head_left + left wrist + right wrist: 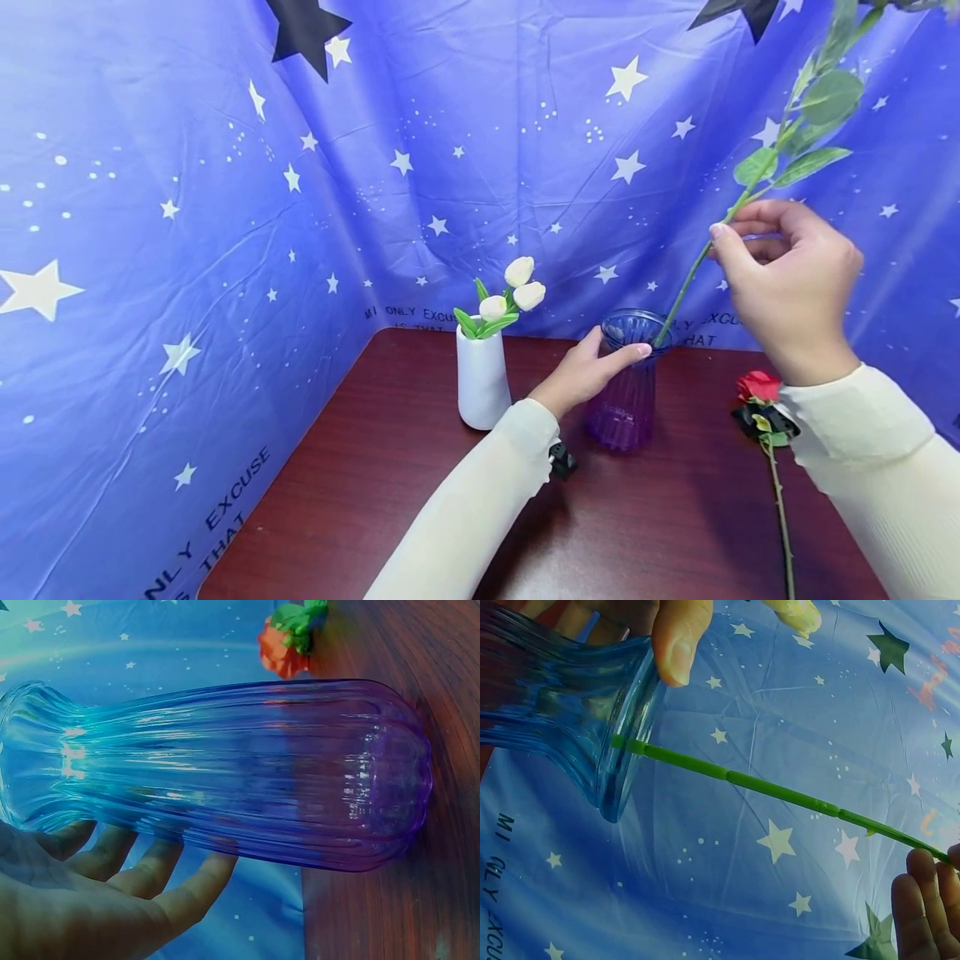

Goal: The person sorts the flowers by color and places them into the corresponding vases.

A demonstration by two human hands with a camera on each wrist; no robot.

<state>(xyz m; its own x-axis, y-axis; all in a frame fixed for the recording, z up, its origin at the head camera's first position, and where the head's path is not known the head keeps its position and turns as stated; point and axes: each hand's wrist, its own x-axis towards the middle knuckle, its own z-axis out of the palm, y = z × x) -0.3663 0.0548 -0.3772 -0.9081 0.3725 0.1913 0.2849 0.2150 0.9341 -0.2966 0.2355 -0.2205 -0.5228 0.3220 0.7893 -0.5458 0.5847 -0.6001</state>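
Note:
A ribbed glass vase [622, 408], blue at the top and purple below, stands on the dark red table. My left hand [581, 372] holds it by the neck, thumb at the rim and fingers along the far side, as the left wrist view also shows. Above and to the right, my right hand [798, 275] pinches a long green flower stem [692, 275] between thumb and fingers. That stem slants down to the left, and in the right wrist view its lower end [634, 746] is just inside the vase's mouth. Leaves [813, 125] grow above my grip; the bloom is mostly out of frame.
Left of the glass vase stands a white vase [482, 383] with white tulips [517, 287]. A red rose [759, 386] lies on the table [360, 500] at the right, its stem towards the front edge. Blue star-printed cloth [480, 192] hangs behind and at the sides.

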